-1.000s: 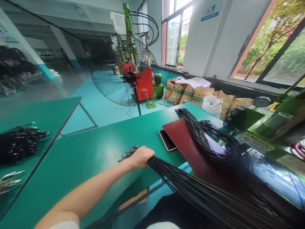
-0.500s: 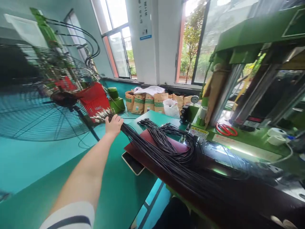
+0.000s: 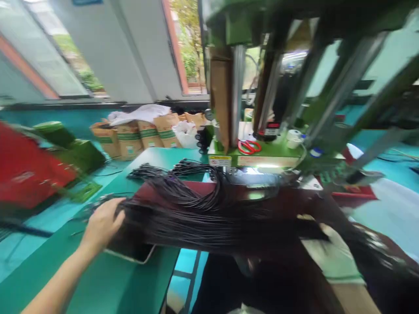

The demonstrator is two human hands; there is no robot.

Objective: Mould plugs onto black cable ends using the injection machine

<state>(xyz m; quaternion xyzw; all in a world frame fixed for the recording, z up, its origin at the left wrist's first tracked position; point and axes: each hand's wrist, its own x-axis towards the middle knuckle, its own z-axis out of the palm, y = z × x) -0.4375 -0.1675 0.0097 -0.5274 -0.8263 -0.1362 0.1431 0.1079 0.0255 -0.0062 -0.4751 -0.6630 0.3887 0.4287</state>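
Note:
A thick bundle of black cables (image 3: 209, 224) lies across the front of the green table (image 3: 98, 283), spanning from left to right. My left hand (image 3: 103, 224) is closed around its left end, where metal tips stick out past the fingers. My right hand (image 3: 334, 257), in a light glove, is at the bundle's right end. Its fingers are smeared by motion and partly covered by cables. A second coil of black cables (image 3: 186, 183) rests on a dark red board (image 3: 149, 192) just behind.
A phone (image 3: 131, 255) lies on the table under the bundle. Behind stands a green press machine (image 3: 262, 65) with red scissors (image 3: 249, 146) on its bed. Brown sacks (image 3: 137, 131) line the wall under the windows. A red fan base (image 3: 29, 174) is at the left.
My view swung right toward the machine. My left hand pulled the bundle's end back and down from near the fan to the table front, and my gloved right hand came into view.

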